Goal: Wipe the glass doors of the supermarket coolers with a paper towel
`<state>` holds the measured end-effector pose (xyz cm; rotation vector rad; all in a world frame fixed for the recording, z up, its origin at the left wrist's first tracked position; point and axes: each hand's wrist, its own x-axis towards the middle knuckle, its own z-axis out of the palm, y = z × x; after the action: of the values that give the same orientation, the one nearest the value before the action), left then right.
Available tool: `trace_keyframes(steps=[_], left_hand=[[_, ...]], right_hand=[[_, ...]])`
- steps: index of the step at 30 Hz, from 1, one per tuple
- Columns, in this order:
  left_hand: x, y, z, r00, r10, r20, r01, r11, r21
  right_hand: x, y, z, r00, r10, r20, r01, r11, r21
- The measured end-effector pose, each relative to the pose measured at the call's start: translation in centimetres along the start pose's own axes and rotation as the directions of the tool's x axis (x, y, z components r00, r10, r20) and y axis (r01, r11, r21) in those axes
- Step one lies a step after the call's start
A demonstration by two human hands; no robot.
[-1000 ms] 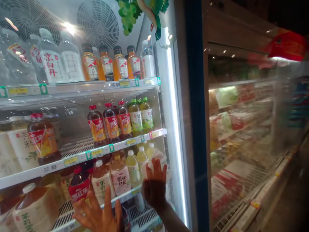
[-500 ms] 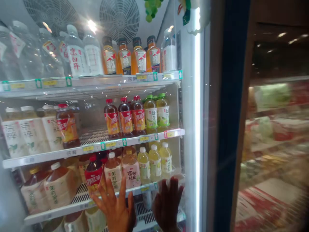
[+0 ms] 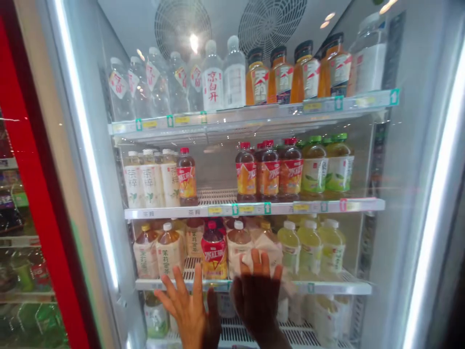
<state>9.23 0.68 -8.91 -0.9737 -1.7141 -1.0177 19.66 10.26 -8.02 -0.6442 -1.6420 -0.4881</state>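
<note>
My left hand (image 3: 187,308) is raised, palm forward, fingers spread, at the glass front of a drinks fridge. A dark reflection shows beside its thumb. My right hand (image 3: 256,295), much darker in the picture, lies flat to the right over a crumpled pale cloth (image 3: 269,246), which partly covers the bottles behind. Through the glass, a red-labelled iced tea bottle (image 3: 214,253) stands between the two hands. Pale-labelled tea bottles (image 3: 168,252) are behind and left of it. Clear yellowish bottles (image 3: 308,245) stand right of my right hand.
Water bottles (image 3: 212,80) and amber bottles (image 3: 279,77) line the top shelf (image 3: 247,114). Red-capped teas (image 3: 269,169) and green-capped teas (image 3: 314,167) fill part of the middle shelf. Light strips (image 3: 87,135) run up both sides. A red frame (image 3: 39,203) borders another fridge on the left.
My view has turned left, so the whole fridge front shows. Both hands have moved left across the shelves behind the glass, and the pale cloth has moved with my right hand.
</note>
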Motion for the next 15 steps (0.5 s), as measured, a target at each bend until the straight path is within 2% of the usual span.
trace_keyframes(steps=[3, 7, 9, 11, 15], left_hand=[[1.4, -3.6, -0.3, 1.000, -0.011, -0.027, 0.012, 1.000, 0.006], [3.0, -8.7, -0.1, 0.998, 0.017, -0.060, -0.017, 1.000, 0.000], [3.6, -10.9, -0.1, 0.997, 0.027, -0.066, -0.028, 1.000, -0.013], [4.1, -12.8, -0.1, 0.997, 0.043, -0.064, -0.044, 0.999, -0.027], [4.8, -15.0, -0.2, 0.990, 0.120, -0.073, -0.124, 0.990, -0.060]], right_hand=[[2.9, -4.1, 1.4, 0.999, -0.012, 0.035, 0.013, 1.000, -0.022], [1.5, -8.6, 3.8, 0.996, -0.084, -0.012, 0.083, 0.996, -0.044], [1.0, -10.6, 5.1, 0.998, -0.052, -0.041, 0.049, 0.996, -0.070], [1.9, -12.3, 6.2, 0.998, 0.009, -0.067, -0.015, 0.996, -0.092], [4.2, -15.0, 7.6, 0.992, 0.104, -0.073, -0.111, 0.988, -0.107]])
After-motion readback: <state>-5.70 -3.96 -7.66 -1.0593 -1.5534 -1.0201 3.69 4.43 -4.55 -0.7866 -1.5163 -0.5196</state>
